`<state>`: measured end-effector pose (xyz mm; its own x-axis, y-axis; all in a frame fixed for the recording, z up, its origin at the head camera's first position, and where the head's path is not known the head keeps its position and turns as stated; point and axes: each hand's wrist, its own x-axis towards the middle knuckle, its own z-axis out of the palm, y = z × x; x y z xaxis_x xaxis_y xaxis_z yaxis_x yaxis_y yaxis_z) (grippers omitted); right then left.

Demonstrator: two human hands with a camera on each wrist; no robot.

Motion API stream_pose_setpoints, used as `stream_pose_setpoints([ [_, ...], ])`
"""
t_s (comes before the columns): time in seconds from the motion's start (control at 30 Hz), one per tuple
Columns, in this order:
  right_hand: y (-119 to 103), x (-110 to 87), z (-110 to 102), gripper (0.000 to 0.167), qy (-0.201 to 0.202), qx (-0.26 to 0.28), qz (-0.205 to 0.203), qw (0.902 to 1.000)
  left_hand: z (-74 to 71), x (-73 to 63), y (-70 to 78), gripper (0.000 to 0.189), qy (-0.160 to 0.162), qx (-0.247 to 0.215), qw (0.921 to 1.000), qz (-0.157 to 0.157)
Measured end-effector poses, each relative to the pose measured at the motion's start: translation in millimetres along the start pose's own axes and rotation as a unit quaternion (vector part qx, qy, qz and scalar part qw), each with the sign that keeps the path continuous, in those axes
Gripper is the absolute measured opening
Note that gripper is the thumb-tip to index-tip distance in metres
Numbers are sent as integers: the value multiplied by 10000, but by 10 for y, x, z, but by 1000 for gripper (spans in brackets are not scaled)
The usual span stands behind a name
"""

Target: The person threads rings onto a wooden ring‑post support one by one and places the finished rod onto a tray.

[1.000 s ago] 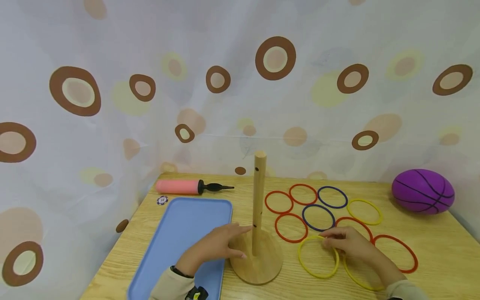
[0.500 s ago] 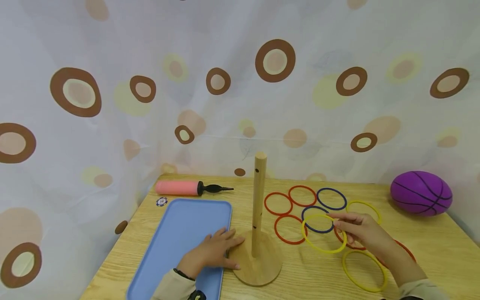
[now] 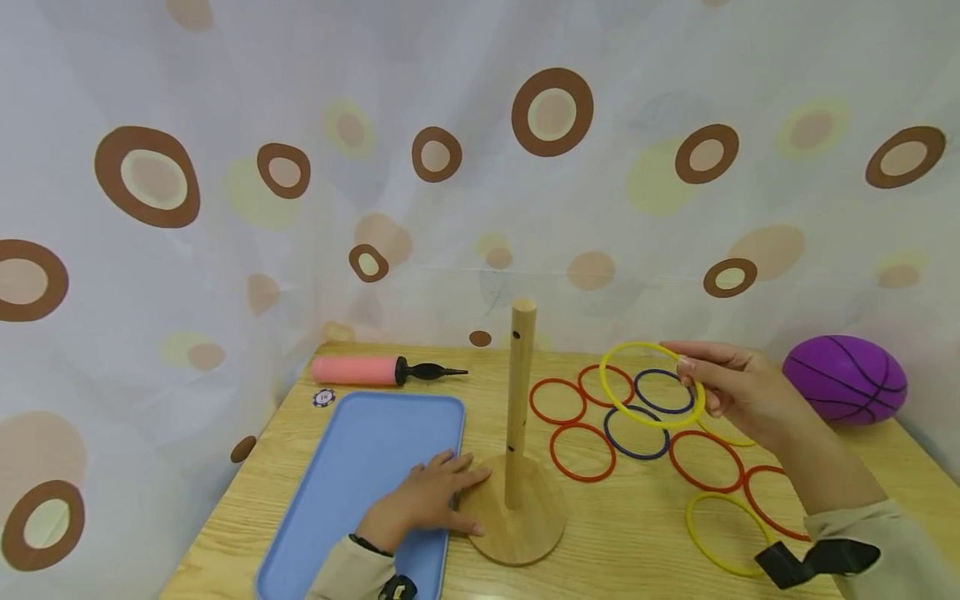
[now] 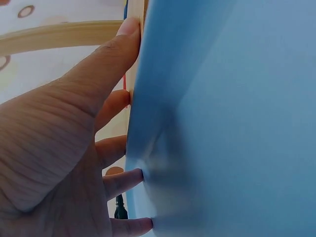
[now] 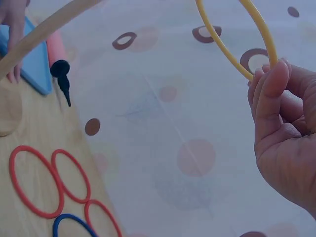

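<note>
My right hand (image 3: 738,387) pinches a yellow ring (image 3: 617,402) at its right side, thumb against fingers, and holds it up above the table. The right wrist view shows the same yellow ring (image 5: 220,35) between thumb and fingertips (image 5: 274,81). To the left of the ring stands a wooden post (image 3: 519,400) on a round wooden base (image 3: 517,533). My left hand (image 3: 423,504) lies spread with thumb and index finger on the base's left edge, its other fingers over the rim of a blue tray (image 3: 390,425). In the left wrist view those fingers reach the tray (image 4: 237,123).
Several red, blue and yellow rings lie flat right of the post, among them a red ring (image 3: 582,478), a blue ring (image 3: 637,456) and a yellow ring (image 3: 693,533). A purple ball (image 3: 843,379) sits far right. A pink hand pump (image 3: 356,371) and a chip (image 3: 324,398) lie back left.
My right hand has picked the yellow ring up off the table and raised it up and back. My left hand has shifted from beside the post down onto the base and tray edge.
</note>
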<state>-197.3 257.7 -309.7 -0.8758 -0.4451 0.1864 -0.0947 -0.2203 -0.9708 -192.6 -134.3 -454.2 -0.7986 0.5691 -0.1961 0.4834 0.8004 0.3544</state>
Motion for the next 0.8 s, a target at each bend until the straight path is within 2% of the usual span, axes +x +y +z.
stream_pose_setpoints([
  [0.23,-421,237,240,37,-413,185,-576,9973,-5,-11,-5,77,7,45,10000,38],
  [0.37,-657,395,414,34,-422,310,-803,9954,-29,-8,12,77,37,100,9999,58],
  [0.57,-833,601,706,29,-394,488,-612,9962,-60,-20,39,76,-19,-11,10000,39],
  [0.8,-752,750,960,25,-485,497,-368,9969,-37,-38,31,76,-57,-74,9999,39],
])
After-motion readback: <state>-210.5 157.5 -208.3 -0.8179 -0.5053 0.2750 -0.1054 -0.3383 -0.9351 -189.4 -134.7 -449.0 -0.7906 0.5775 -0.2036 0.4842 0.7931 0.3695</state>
